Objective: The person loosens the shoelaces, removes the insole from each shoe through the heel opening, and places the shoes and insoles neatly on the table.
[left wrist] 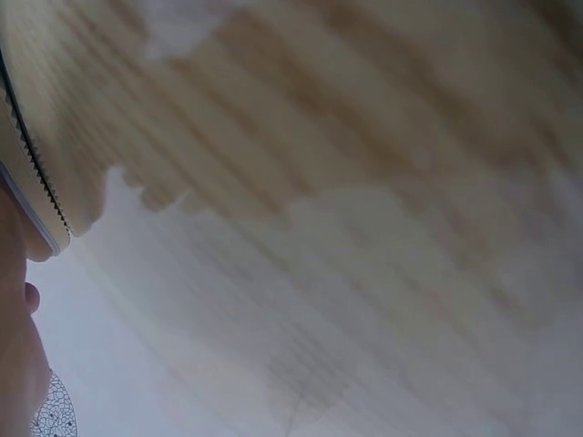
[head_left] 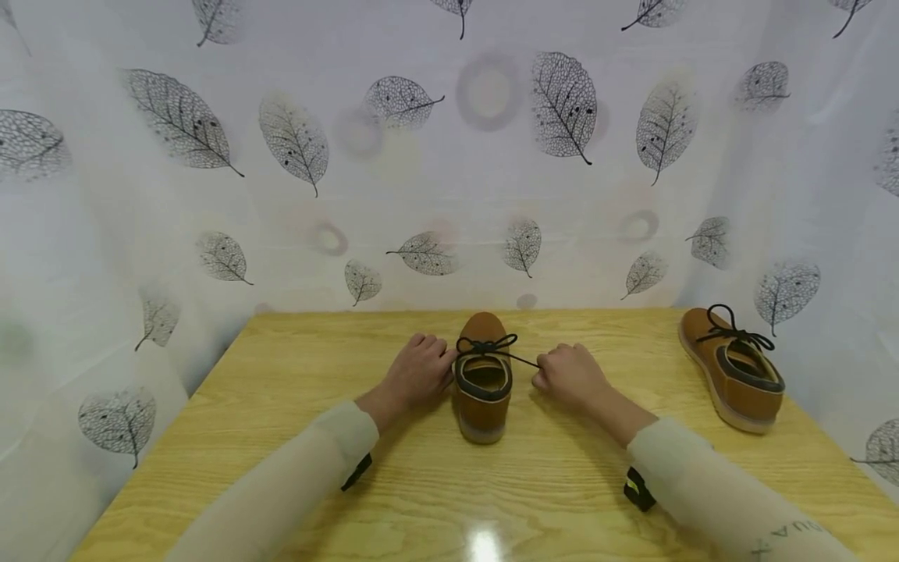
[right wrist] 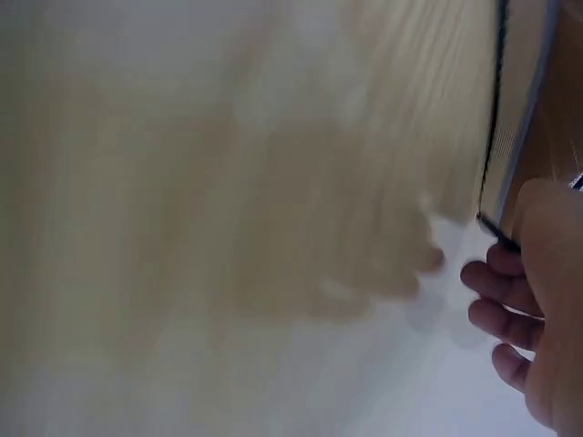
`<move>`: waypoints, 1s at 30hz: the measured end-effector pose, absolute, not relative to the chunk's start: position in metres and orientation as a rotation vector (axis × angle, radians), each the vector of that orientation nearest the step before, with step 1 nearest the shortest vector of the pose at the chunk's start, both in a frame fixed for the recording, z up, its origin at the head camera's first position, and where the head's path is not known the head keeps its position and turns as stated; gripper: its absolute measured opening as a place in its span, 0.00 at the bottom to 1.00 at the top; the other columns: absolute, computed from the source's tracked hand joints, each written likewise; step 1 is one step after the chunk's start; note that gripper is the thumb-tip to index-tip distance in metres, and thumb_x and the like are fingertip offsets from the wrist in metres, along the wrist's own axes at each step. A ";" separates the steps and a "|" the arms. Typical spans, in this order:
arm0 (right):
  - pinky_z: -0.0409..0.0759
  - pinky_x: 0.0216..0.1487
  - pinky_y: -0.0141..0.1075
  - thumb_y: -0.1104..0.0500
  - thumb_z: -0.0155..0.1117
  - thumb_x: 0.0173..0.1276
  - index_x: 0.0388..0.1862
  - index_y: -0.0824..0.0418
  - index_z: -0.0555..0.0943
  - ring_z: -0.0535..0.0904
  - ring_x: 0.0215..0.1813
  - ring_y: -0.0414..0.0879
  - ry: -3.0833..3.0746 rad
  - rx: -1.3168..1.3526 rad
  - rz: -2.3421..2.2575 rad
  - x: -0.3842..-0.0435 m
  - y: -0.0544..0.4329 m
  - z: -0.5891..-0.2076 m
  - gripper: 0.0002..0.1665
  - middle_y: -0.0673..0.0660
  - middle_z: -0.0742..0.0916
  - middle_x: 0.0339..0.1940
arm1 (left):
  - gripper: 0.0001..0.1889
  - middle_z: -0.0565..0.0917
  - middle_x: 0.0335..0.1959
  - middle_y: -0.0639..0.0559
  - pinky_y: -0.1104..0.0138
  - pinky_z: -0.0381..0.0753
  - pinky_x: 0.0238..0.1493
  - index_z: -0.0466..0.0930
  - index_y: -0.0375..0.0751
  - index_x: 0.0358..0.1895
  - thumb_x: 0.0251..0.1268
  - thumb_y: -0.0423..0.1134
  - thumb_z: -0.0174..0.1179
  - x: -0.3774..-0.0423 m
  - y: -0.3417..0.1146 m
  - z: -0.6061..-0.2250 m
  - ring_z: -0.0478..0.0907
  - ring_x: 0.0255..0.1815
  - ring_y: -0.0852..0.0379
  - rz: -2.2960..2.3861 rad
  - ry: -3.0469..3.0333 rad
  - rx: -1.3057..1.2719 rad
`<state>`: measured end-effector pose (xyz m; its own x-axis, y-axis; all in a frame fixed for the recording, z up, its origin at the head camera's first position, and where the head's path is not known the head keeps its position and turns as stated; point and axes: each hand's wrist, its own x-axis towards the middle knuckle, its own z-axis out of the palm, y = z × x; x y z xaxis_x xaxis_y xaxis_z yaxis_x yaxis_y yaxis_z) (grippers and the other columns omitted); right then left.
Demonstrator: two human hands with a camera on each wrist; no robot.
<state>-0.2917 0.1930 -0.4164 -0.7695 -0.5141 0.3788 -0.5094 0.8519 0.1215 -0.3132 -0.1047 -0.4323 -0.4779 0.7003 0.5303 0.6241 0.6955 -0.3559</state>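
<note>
A brown lace-up shoe (head_left: 485,410) stands on the table, toe pointing away, with its black shoelace (head_left: 485,346) tied in a bow. My right hand (head_left: 572,375) pinches one lace end, which runs in a straight line from the knot. In the right wrist view, the dark lace tip (right wrist: 499,235) lies at the fingertips of that hand (right wrist: 551,300). Close against the shoe's left side is my left hand (head_left: 417,371), fingers bent near the bow's left loop; I cannot tell whether it grips lace or shoe. The left wrist view shows part of this hand (left wrist: 18,337) beside the sole (left wrist: 36,182).
A second brown shoe (head_left: 751,402) with a tied black bow stands at the table's right side. The wooden table (head_left: 295,468) ends at the back against a pale curtain (head_left: 449,172) printed with leaves. Curtain also hangs along both sides.
</note>
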 end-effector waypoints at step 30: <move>0.59 0.28 0.38 0.57 0.66 0.57 0.13 0.54 0.66 0.64 0.22 0.47 -2.483 0.811 -0.336 -0.288 0.197 -0.414 0.20 0.50 0.71 0.14 | 0.09 0.79 0.31 0.50 0.58 0.69 0.44 0.81 0.44 0.44 0.66 0.43 0.58 -0.311 -0.105 -0.429 0.76 0.34 0.49 0.157 -2.297 -0.988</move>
<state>-0.2884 0.1966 -0.4142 -0.6961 -0.6058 0.3854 -0.4818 0.7921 0.3749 -0.3114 -0.1046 -0.4293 -0.5235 0.6896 0.5004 0.6151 0.7123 -0.3381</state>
